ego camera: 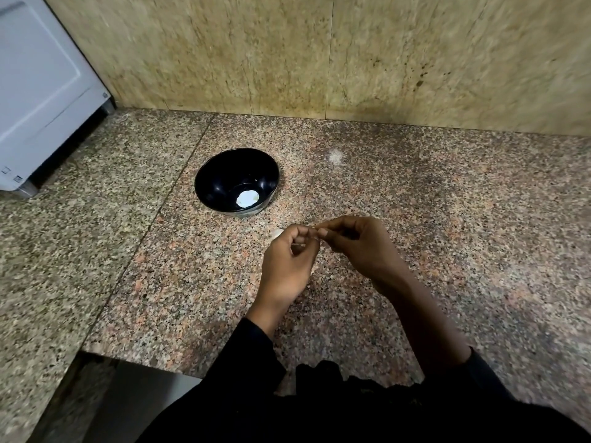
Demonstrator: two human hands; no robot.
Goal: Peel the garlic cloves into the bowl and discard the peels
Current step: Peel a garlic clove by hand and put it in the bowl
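On a speckled granite counter (415, 219), just in front of a black bowl (224, 174) holding one pale peeled piece (247, 199), two hands meet fingertip to fingertip. Left hand (287, 263) pinches a small garlic clove (315, 238), mostly hidden; right hand (358, 244) pinches at its tip, apparently pulling skin. Another pale clove (277, 233) lies on the counter just behind the left hand. Peeling seems underway; next, the bared clove likely goes into the bowl.
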